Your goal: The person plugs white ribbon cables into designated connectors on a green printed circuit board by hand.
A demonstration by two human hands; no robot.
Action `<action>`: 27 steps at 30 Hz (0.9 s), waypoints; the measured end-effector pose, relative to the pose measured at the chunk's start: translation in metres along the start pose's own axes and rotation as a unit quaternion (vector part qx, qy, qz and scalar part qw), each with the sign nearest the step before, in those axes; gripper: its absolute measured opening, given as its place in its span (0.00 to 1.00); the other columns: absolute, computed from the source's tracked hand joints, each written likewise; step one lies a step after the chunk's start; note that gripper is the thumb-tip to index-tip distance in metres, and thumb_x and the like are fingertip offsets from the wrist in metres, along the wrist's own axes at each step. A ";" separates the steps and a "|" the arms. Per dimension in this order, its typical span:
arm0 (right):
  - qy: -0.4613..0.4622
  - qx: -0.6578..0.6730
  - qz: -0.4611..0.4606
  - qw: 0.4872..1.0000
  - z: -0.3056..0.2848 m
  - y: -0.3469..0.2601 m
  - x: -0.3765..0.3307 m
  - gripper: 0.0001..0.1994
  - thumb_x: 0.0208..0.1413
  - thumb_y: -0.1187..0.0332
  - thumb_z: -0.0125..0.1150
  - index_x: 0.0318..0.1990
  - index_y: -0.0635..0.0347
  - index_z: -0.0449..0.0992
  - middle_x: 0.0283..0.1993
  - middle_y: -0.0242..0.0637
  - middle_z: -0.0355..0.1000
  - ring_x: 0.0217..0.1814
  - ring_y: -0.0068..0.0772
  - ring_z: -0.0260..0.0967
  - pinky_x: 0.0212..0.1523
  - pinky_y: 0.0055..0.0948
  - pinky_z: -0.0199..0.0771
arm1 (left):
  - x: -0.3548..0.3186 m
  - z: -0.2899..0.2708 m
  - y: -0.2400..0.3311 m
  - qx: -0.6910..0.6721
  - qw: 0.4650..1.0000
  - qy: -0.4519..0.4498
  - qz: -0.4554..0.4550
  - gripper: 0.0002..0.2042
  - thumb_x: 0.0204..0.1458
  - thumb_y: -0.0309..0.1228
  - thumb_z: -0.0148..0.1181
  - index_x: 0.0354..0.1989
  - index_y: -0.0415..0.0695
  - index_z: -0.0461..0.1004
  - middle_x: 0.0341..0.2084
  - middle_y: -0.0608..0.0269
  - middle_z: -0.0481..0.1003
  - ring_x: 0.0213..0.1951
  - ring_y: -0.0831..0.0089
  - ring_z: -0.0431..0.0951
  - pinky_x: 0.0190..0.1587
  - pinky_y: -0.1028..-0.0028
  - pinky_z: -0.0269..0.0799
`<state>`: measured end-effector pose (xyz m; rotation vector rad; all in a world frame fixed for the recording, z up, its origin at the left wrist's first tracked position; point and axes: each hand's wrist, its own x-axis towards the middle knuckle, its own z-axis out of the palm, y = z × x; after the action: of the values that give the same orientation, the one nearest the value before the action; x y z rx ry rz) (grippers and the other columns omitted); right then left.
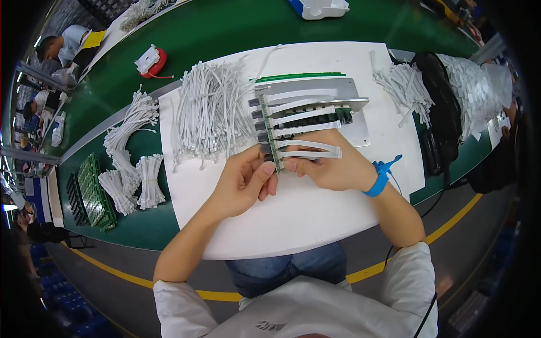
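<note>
A narrow green circuit board strip (270, 125) with dark connectors stands near the middle of the white work sheet. Several white flat cables (300, 116) run from it to the right. The near end of the strip is pinched between the thumb and fingers of my left hand (243, 179). My right hand (331, 164) is closed at the strip's right side, near the lowest white cables; its fingertips are partly hidden by cables. A grey metal plate (341, 88) lies beneath the cables, with a green board (338, 116) on it. A blue wrist strap (380, 180) circles my right wrist.
Loose white cables (211, 107) form a big pile to the left, with tied bundles (150, 181) beyond. Stacked green boards (94, 191) lie at the far left. At right are more cables (407, 90), a black bag (431, 96) and clear plastic bags (476, 84).
</note>
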<state>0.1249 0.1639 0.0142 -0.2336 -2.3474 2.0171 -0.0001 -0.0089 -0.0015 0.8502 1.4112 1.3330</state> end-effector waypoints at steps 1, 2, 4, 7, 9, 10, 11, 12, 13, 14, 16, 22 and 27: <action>0.004 -0.020 -0.005 1.000 0.001 0.000 0.000 0.03 0.51 0.80 0.59 0.34 0.67 0.76 0.25 0.35 0.73 0.24 0.21 0.68 0.26 0.22 0.70 | -0.001 0.001 0.000 0.000 1.000 -0.002 -0.001 0.09 0.64 0.30 0.44 0.45 0.38 0.67 0.19 0.63 0.71 0.18 0.83 0.65 0.22 0.82 0.61; 0.006 -0.019 -0.005 1.000 0.000 0.002 0.000 0.03 0.51 0.80 0.59 0.34 0.67 0.76 0.25 0.35 0.73 0.24 0.21 0.68 0.26 0.22 0.70 | -0.002 0.003 0.002 -0.004 1.000 0.002 0.005 0.09 0.64 0.30 0.44 0.45 0.38 0.67 0.19 0.63 0.71 0.17 0.82 0.66 0.22 0.82 0.62; -0.007 -0.038 0.001 0.999 -0.001 0.004 0.000 0.03 0.51 0.80 0.59 0.34 0.67 0.76 0.24 0.36 0.73 0.22 0.22 0.67 0.25 0.23 0.70 | -0.003 0.004 0.004 -0.010 1.000 0.006 0.010 0.09 0.64 0.30 0.44 0.45 0.37 0.67 0.19 0.62 0.72 0.17 0.82 0.67 0.22 0.82 0.63; 0.004 -0.052 -0.006 0.999 0.001 -0.001 0.001 0.03 0.53 0.77 0.61 0.34 0.67 0.76 0.27 0.37 0.73 0.24 0.22 0.70 0.26 0.21 0.71 | -0.002 0.003 0.005 -0.010 1.000 0.013 0.000 0.09 0.64 0.31 0.44 0.43 0.38 0.67 0.19 0.61 0.72 0.18 0.81 0.67 0.22 0.82 0.63; 0.042 0.000 -0.024 0.999 0.004 -0.001 0.002 0.03 0.52 0.80 0.58 0.34 0.68 0.76 0.23 0.36 0.73 0.21 0.21 0.66 0.25 0.23 0.70 | -0.001 0.001 0.005 -0.008 1.000 0.018 0.024 0.10 0.64 0.33 0.44 0.44 0.38 0.66 0.20 0.61 0.72 0.18 0.81 0.68 0.23 0.82 0.64; 0.061 0.018 -0.031 0.997 0.007 0.008 0.003 0.04 0.52 0.79 0.60 0.36 0.67 0.77 0.25 0.36 0.74 0.24 0.19 0.67 0.25 0.23 0.70 | 0.000 -0.001 0.004 -0.019 0.999 0.026 0.036 0.11 0.64 0.33 0.44 0.44 0.38 0.66 0.20 0.61 0.72 0.18 0.81 0.68 0.23 0.82 0.64; 0.098 0.035 -0.054 0.993 0.011 0.007 0.004 0.04 0.52 0.77 0.61 0.36 0.67 0.77 0.26 0.35 0.74 0.25 0.19 0.68 0.26 0.22 0.71 | 0.001 -0.003 0.004 -0.029 0.998 0.034 0.048 0.11 0.64 0.34 0.44 0.43 0.38 0.66 0.20 0.61 0.73 0.18 0.81 0.69 0.23 0.82 0.64; 0.134 0.053 -0.077 0.987 0.016 0.007 0.006 0.05 0.52 0.76 0.63 0.36 0.67 0.77 0.27 0.35 0.75 0.27 0.18 0.68 0.26 0.22 0.71 | 0.001 -0.005 0.004 -0.047 0.996 0.046 0.062 0.11 0.64 0.33 0.45 0.44 0.37 0.67 0.21 0.60 0.73 0.19 0.80 0.70 0.24 0.82 0.65; 0.108 0.014 -0.054 0.993 0.008 0.009 0.006 0.09 0.53 0.72 0.64 0.40 0.67 0.76 0.33 0.34 0.75 0.31 0.18 0.70 0.28 0.19 0.72 | 0.002 -0.007 0.004 -0.033 0.993 0.067 0.090 0.11 0.64 0.33 0.46 0.45 0.37 0.68 0.22 0.60 0.74 0.20 0.80 0.70 0.24 0.82 0.66; 0.139 0.061 -0.070 0.986 0.011 0.008 0.007 0.12 0.54 0.70 0.64 0.44 0.67 0.74 0.36 0.35 0.74 0.33 0.19 0.71 0.29 0.19 0.73 | 0.003 -0.008 0.003 -0.019 0.989 0.087 0.119 0.11 0.63 0.32 0.47 0.45 0.36 0.68 0.22 0.61 0.74 0.21 0.80 0.70 0.25 0.82 0.66; 0.148 0.151 -0.063 0.976 0.009 0.004 0.010 0.23 0.57 0.68 0.61 0.57 0.66 0.62 0.40 0.36 0.71 0.35 0.21 0.72 0.27 0.20 0.73 | 0.004 -0.013 -0.004 -0.043 0.985 0.106 0.131 0.10 0.61 0.29 0.51 0.44 0.35 0.71 0.26 0.60 0.75 0.24 0.79 0.72 0.26 0.81 0.67; 0.050 0.204 -0.026 0.977 0.018 -0.004 0.001 0.26 0.58 0.72 0.58 0.62 0.62 0.55 0.34 0.33 0.67 0.26 0.19 0.67 0.23 0.20 0.68 | 0.005 -0.014 -0.011 -0.080 0.974 0.139 0.161 0.10 0.53 0.19 0.59 0.43 0.33 0.72 0.35 0.58 0.77 0.33 0.73 0.77 0.37 0.76 0.75; 0.100 0.010 -0.110 0.989 0.021 0.006 0.005 0.08 0.55 0.77 0.60 0.41 0.66 0.70 0.22 0.32 0.69 0.20 0.19 0.68 0.20 0.19 0.65 | 0.008 -0.007 -0.009 -0.060 0.990 0.100 0.074 0.19 0.51 0.18 0.62 0.51 0.35 0.68 0.43 0.57 0.75 0.44 0.73 0.76 0.46 0.72 0.76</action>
<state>0.1177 0.1445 0.0047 -0.1582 -2.1284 1.8240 -0.0080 -0.0048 -0.0128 0.7703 1.4255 1.6381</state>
